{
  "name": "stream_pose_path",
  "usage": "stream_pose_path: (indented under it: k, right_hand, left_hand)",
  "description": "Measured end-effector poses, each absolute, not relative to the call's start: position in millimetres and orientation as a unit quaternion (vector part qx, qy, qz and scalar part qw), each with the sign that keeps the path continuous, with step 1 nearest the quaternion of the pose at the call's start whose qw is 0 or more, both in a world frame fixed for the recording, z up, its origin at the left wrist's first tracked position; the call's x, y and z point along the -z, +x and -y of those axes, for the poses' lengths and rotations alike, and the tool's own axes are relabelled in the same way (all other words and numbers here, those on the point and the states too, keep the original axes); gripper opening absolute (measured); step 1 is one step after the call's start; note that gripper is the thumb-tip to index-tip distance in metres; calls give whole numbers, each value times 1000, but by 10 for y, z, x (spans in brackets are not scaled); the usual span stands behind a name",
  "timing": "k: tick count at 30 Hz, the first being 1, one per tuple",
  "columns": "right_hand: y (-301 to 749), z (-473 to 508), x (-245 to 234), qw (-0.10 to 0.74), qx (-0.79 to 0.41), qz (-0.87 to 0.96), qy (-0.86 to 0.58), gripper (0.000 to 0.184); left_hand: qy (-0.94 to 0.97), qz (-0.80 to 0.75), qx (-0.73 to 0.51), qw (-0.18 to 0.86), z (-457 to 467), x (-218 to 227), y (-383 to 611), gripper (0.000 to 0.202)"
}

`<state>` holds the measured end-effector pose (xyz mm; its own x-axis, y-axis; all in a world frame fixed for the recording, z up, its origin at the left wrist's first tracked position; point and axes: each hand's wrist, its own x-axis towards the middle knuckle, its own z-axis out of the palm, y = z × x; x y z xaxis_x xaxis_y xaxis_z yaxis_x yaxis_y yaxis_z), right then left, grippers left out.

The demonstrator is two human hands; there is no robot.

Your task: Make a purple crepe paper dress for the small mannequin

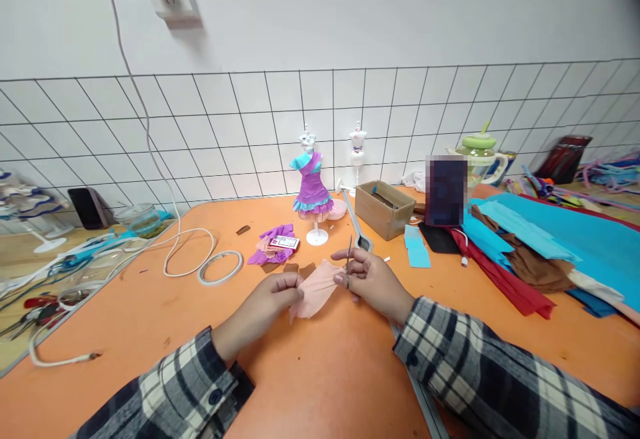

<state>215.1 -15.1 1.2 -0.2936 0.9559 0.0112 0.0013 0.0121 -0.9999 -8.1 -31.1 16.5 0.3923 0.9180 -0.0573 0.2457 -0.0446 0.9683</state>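
A piece of pale pink crepe paper stretches between my two hands above the orange table. My left hand pinches its left edge between thumb and fingers. At the other edge, my right hand grips the paper and also keeps hold of slim metal scissors, tips pointing up; their handles are mostly hidden by my fingers. Beyond the paper, a small white dress form stands upright in a purple and blue ruffled paper dress. Crumpled purple paper with a small label on it lies left of the stand.
A roll of white tape and a white cable lie at left. A cardboard box and a bare dress form stand behind my right hand. Coloured paper sheets, a blurred upright screen and a lidded jug are at right.
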Motion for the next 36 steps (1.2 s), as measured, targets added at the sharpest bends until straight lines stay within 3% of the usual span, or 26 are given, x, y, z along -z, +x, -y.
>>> stream_pose_path:
  k: [6,9,11,15,18,22,36]
  right_hand:
    - [2134,185,-18,463,-563,550,-407,44]
    - [2198,165,-49,484,-570,530,-400,47]
    - [2256,159,-78,421,-610,557,-375,49]
    - [2315,197,-113,177,-675,645,-313,46]
    - [2293,248,-118,101,-685,658,-296,46]
    - [2263,271,-135,99,-680,669,-282,51]
    - [2257,242,-136,107,-645,699,-288,54]
  left_hand:
    - [594,-431,-298,611,380,-137,37,34]
    - [549,-416,-357,631,363,-161,3,26]
    - [519,-406,-407,632,337,-207,-48,21]
    - [522,-396,-436,617,296,-284,-118,16]
    - [554,-392,-415,605,300,-264,-103,19]
    - [564,-388,-398,610,324,-176,-64,32]
    - [536,-353,-392,659,349,-137,-47,35]
